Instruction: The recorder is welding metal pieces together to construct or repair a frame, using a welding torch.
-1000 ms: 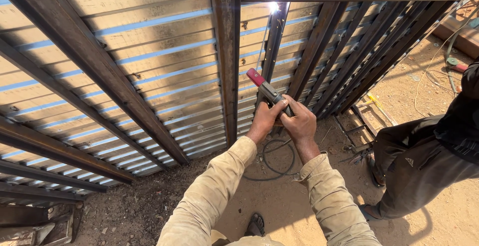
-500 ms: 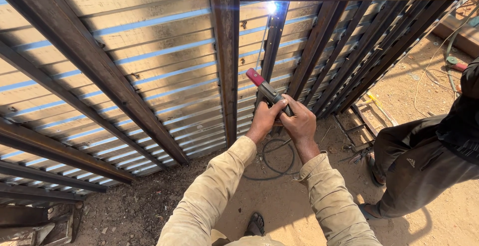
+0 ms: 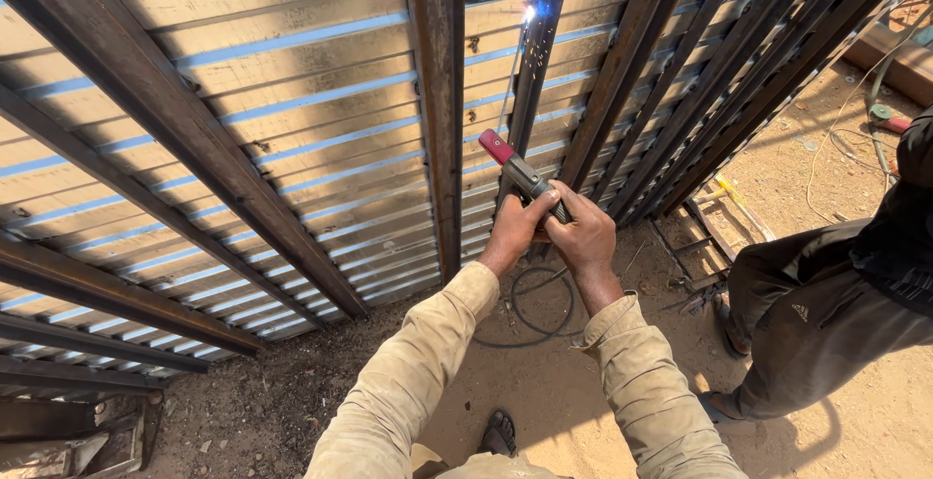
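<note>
Both hands' grip clamps red-tipped, dark-handled electrode holder point(image 3: 523, 174).

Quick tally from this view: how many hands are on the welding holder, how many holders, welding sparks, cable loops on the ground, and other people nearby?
Hands on the holder: 2, left hand and right hand
Red-tipped electrode holder: 1
Welding spark at the steel bar: 1
Cable loop on the dirt: 1
Other person, standing at right: 1
Total: 6
</note>
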